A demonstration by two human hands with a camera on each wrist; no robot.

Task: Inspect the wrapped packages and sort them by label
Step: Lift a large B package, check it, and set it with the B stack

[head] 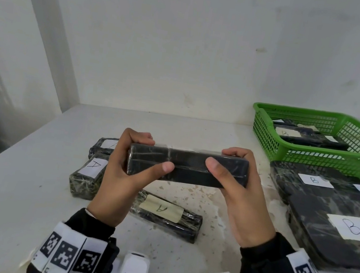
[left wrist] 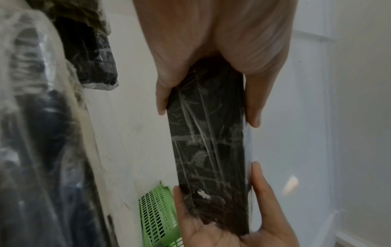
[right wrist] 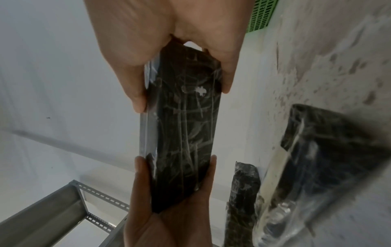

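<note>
Left hand [head: 121, 174] and right hand [head: 243, 193] are gripping opposite ends of a black wrapped package [head: 188, 167], fingers curled round it | hovering above worktop [head: 12, 192] centre

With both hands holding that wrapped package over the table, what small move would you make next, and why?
Probably roll the package toward the person: left hand and right hand grip its ends, yet the near face shows no label, so A or B is unreadable.
</note>
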